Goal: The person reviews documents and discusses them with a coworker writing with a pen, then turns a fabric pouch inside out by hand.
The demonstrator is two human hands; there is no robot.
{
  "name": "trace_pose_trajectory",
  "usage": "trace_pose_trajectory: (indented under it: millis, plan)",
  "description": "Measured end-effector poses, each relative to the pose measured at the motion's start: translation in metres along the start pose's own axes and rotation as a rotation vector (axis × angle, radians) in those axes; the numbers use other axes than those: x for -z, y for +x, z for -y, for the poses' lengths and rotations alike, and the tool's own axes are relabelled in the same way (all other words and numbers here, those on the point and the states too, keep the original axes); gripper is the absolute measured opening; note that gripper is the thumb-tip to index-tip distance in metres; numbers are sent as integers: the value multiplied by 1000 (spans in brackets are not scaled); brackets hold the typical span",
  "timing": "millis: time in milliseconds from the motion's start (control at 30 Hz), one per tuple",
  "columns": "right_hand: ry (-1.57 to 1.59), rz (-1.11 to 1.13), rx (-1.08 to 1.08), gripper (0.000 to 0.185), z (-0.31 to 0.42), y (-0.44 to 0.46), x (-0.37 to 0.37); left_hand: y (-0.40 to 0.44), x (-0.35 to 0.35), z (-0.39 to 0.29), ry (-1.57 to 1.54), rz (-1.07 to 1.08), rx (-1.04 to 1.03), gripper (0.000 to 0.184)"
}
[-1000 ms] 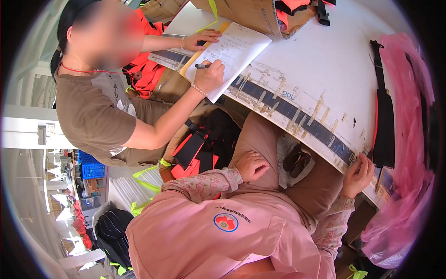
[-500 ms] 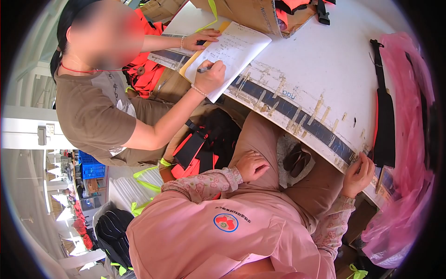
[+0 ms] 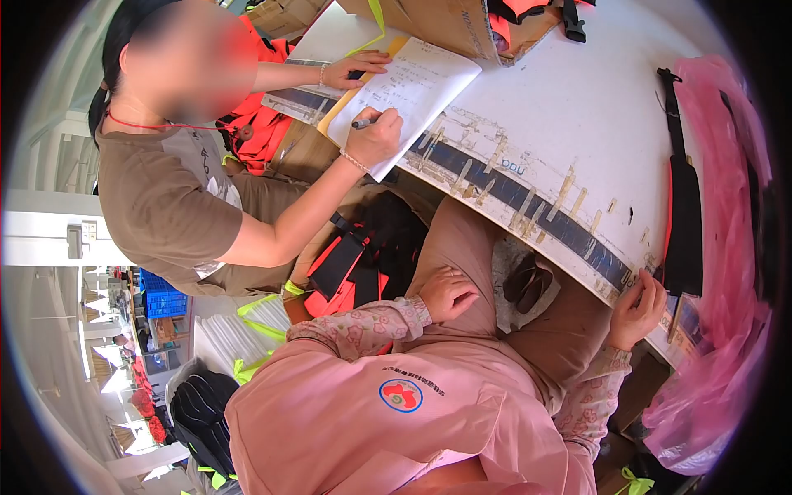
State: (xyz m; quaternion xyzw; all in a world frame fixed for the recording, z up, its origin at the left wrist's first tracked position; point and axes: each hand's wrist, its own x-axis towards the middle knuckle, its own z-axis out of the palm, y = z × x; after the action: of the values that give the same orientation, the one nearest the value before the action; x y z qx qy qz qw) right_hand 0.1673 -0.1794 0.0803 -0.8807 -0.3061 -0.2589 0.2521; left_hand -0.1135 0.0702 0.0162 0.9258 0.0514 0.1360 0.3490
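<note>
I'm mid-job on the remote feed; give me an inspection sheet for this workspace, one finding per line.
Surface: white table, scuffed and marked along its near edge.
Job's things: black strap piece with orange edging, lying on the table beside the right hand.
Clutter: cardboard box on the table; pink plastic along the picture's right side.
Hands: left hand rests loosely curled on the thigh; right hand, fingers bent, at the table's edge; nothing seen held in either.
Cables: nothing seen.
Surroundings: co-worker holding a pen to an open notebook; blue crate and black bag behind.
</note>
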Motion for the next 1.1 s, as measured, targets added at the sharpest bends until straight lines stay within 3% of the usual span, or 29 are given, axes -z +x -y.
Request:
trace_pose_trajectory:
  millis: [1100]
  plan:
    - [17, -5, 2, 21, -2, -1, -1, -1, 0, -1, -4, 15, 26, 7]
